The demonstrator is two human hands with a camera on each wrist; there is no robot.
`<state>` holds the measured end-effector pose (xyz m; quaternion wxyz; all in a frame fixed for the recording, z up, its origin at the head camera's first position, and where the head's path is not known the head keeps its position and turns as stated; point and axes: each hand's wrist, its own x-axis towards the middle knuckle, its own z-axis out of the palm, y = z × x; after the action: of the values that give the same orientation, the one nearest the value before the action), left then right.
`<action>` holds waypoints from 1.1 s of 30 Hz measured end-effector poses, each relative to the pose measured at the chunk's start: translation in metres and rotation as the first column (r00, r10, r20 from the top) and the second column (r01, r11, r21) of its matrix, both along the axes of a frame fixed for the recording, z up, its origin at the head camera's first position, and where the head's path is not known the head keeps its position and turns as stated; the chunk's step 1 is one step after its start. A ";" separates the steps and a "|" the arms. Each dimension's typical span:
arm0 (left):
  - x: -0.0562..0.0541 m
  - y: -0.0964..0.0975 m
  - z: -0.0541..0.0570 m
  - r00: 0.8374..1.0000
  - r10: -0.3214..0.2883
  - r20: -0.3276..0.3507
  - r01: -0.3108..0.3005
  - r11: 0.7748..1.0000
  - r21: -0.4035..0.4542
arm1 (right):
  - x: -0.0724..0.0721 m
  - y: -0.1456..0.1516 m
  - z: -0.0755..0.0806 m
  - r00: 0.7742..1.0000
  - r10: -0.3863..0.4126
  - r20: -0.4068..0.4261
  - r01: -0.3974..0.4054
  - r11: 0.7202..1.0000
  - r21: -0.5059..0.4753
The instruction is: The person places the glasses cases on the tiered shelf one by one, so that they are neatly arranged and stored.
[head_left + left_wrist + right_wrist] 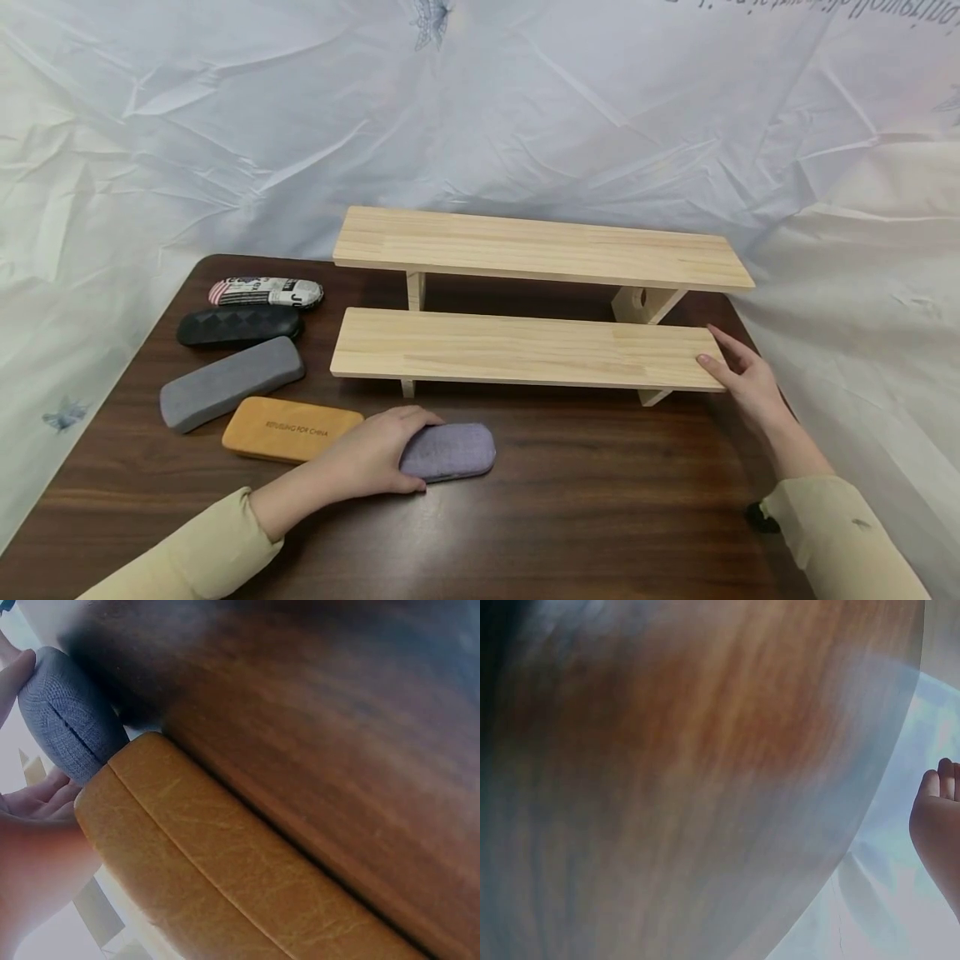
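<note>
A pale sleeve (187, 546) is fronting a left hand (375, 454) curled round a probably light, stiff purple case (453, 450), best held mid-length, beside an orange case (288, 427); a right hand (750, 383) is pinching the lower shelf (517, 350).

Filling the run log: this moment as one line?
left hand: grips purple case by left end | right hand: holds lower board by right end | orange case: on table, left of purple case

We're looking into a curtained-off tabletop space: creased pale sheeting (480, 133), showing butterfly prints (432, 22) and lettering (847, 8), is hanging behind and flanking a dark wood-grain table (600, 517), hiding the room type.
</note>
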<state>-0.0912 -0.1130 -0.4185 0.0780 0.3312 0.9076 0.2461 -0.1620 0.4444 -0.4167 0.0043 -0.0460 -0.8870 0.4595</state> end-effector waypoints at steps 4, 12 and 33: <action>0.000 0.000 0.001 1.000 -0.011 0.009 0.011 1.000 0.001 | 0.000 0.000 0.000 1.000 -0.001 0.002 0.001 1.000 0.002; -0.001 0.001 0.002 0.999 -0.032 0.008 0.032 0.999 0.022 | 0.001 0.002 -0.001 1.000 0.006 -0.017 -0.006 1.000 -0.021; -0.008 0.005 0.047 0.994 -0.052 -0.096 0.060 0.995 0.083 | 0.001 0.003 -0.001 0.999 0.008 -0.044 -0.013 0.993 -0.114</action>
<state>-0.0991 -0.1082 -0.3717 0.0277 0.3708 0.8891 0.2668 -0.1608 0.4475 -0.4182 0.0184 -0.0313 -0.8592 0.5103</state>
